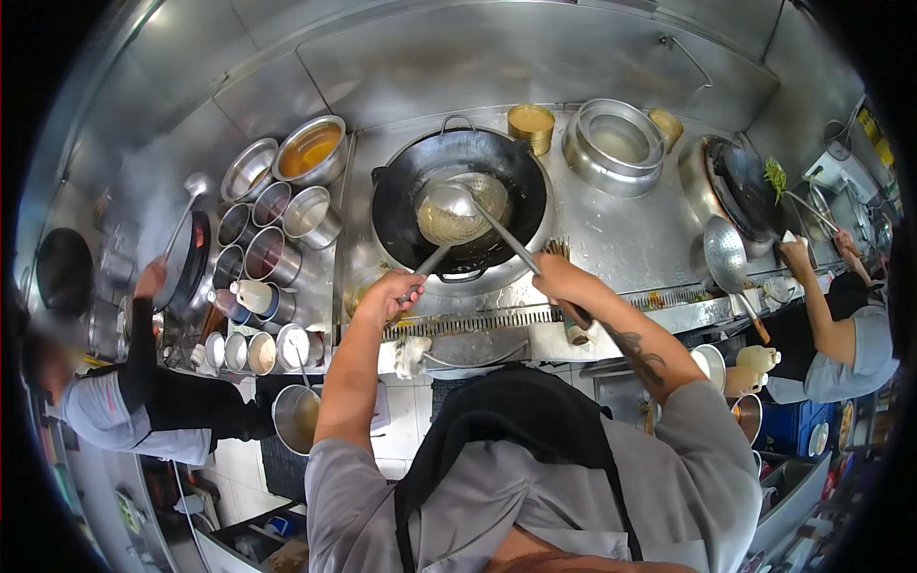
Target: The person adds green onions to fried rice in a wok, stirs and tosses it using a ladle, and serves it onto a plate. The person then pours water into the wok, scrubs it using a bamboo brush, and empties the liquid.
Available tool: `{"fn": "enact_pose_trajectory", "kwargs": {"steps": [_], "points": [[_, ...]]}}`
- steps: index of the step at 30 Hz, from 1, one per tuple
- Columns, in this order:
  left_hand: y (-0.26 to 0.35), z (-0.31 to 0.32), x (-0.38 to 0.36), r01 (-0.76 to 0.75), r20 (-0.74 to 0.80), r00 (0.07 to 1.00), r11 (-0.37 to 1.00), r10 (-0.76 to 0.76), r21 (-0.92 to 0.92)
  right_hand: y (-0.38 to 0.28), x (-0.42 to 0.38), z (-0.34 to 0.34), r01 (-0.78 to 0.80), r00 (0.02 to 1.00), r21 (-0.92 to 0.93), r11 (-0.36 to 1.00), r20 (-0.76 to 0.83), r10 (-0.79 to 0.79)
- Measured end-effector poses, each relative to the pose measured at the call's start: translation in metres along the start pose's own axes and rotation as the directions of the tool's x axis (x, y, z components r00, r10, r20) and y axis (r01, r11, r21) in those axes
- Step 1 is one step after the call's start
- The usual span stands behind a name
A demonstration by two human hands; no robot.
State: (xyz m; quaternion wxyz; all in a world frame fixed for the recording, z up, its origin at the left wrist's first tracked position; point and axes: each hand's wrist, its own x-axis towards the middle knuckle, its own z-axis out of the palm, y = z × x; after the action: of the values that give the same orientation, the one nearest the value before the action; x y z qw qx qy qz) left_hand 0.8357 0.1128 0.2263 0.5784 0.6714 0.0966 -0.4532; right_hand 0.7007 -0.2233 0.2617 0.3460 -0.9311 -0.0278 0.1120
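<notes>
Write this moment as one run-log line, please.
left hand: holding strainer | right hand: holding ladle | ladle bowl: over strainer | strainer: over wok

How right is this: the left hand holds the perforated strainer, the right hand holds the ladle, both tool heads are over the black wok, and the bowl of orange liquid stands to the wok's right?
The bowl of orange liquid stands to the wok's left, as the head view shows. The left hand does hold the strainer, the right hand the ladle, both over the wok.

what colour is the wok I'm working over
The wok is black, seen best in the head view.
</notes>
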Motion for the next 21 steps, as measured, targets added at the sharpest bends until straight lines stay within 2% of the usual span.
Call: {"fn": "enact_pose_trajectory", "kwargs": {"steps": [1, 2, 3, 4, 7, 8, 12, 15, 16, 20, 21], "points": [[0.000, 0.000, 0.001, 0.000, -0.004, 1.000, 1.000, 0.000, 0.005, 0.011, 0.013, 0.015, 0.070, 0.995, -0.026, 0.997, -0.063, -0.072], [0.000, 0.001, 0.003, 0.000, -0.009, 1.000, 1.000, 0.000, 0.009, -0.007, 0.010, 0.016, -0.059, 0.998, 0.214, 0.975, -0.005, 0.061], [0.000, 0.000, 0.004, 0.001, -0.016, 1.000, 1.000, 0.000, 0.011, -0.026, 0.004, 0.016, -0.192, 0.981, 0.432, 0.881, 0.085, 0.173], [-0.001, -0.003, 0.006, 0.003, -0.003, 1.000, 1.000, -0.003, -0.002, -0.020, 0.010, 0.027, -0.231, 0.973, 0.549, 0.804, 0.135, 0.187], [-0.002, -0.006, 0.006, 0.005, 0.014, 1.000, 1.000, -0.005, -0.018, -0.039, -0.015, -0.003, -0.318, 0.947, 0.701, 0.639, 0.268, 0.177], [-0.002, -0.005, 0.004, 0.003, 0.003, 1.000, 1.000, -0.003, -0.008, -0.031, -0.015, -0.003, -0.308, 0.949, 0.644, 0.700, 0.260, 0.178], [0.000, -0.002, -0.001, 0.006, 0.006, 1.000, 1.000, -0.006, -0.003, -0.048, -0.037, -0.012, -0.075, 0.994, 0.353, 0.933, 0.104, 0.041], [-0.005, -0.006, 0.005, 0.015, 0.042, 0.999, 0.998, -0.012, -0.066, -0.036, -0.036, -0.014, -0.167, 0.972, 0.356, 0.919, 0.216, 0.093], [-0.005, -0.006, 0.008, 0.019, 0.040, 0.999, 0.998, -0.016, -0.056, -0.036, -0.036, -0.017, -0.149, 0.975, 0.382, 0.912, 0.212, 0.070], [-0.005, -0.004, 0.008, 0.014, 0.022, 1.000, 0.999, -0.013, -0.047, -0.032, -0.025, 0.006, -0.027, 0.999, 0.222, 0.975, 0.044, 0.018], [-0.005, -0.004, 0.006, 0.013, 0.016, 1.000, 0.999, -0.013, -0.050, -0.034, -0.028, 0.001, -0.010, 0.999, 0.228, 0.974, 0.054, -0.002]]}}
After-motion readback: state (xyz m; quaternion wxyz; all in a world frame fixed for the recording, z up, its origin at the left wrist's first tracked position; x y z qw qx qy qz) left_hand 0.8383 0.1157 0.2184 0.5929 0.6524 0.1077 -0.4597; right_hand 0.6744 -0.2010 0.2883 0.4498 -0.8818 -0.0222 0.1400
